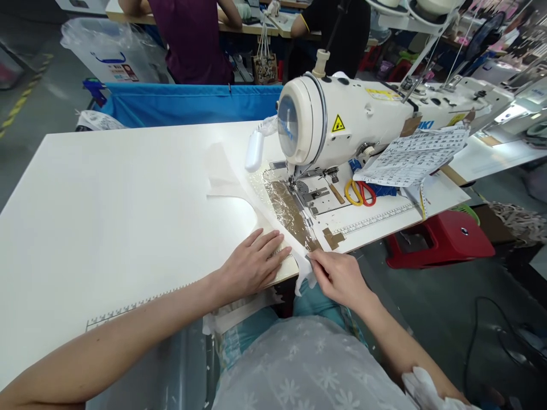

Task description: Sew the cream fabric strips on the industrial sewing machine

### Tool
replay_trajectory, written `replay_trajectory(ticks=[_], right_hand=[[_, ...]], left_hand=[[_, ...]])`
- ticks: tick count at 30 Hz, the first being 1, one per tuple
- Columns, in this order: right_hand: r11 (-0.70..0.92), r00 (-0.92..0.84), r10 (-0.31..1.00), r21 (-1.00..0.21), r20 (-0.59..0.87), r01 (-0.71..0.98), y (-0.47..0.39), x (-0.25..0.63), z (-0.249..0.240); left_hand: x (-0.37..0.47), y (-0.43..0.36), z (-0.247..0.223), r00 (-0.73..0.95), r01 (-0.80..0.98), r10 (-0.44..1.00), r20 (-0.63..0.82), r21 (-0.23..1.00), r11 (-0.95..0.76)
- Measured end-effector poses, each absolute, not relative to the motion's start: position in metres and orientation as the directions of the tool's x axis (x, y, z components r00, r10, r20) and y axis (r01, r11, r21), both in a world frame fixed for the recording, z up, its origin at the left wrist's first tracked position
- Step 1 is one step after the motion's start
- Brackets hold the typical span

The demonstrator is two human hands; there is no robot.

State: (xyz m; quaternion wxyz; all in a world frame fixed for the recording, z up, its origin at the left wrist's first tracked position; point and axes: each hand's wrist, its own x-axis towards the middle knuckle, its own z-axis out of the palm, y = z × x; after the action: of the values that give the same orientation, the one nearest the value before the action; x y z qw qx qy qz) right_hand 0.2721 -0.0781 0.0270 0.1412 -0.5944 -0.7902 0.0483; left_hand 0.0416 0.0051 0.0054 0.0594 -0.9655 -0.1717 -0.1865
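My left hand [258, 259] lies flat with its fingers stretched out on a thin white fabric piece [267, 213] near the table's front edge. That fabric curves from the middle of the table past the sewing machine's needle area and hangs a little over the edge. At the edge, my right hand [337, 273] pinches an end of white fabric between thumb and fingers. Just beyond both hands stands a white sewing machine [342, 122], its presser foot [292, 181] down by a brown taped strip [288, 210] on the bed.
Yellow and red-handled scissors [360, 193] lie right of the needle. A printed paper sheet [416, 154] hangs against the machine. A red stool [444, 239] stands at the right, and a blue cloth bin [192, 103] is behind the white table [106, 216]. Two people sit beyond.
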Motion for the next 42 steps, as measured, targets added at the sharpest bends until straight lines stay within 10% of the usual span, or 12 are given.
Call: replay_trajectory(ticks=[29, 42], right_hand=[[0.247, -0.215, 0.963, -0.216, 0.162, 0.945, -0.039, 0.247, 0.019], [0.204, -0.125, 0.971, -0.431, 0.204, 0.879, -0.052, 0.264, 0.021]], left_hand=[[0.043, 0.011, 0.004, 0.855, 0.405, 0.372, 0.361, -0.016, -0.914], [0.043, 0.008, 0.004, 0.873, 0.358, 0.334, 0.355, -0.002, -0.934]])
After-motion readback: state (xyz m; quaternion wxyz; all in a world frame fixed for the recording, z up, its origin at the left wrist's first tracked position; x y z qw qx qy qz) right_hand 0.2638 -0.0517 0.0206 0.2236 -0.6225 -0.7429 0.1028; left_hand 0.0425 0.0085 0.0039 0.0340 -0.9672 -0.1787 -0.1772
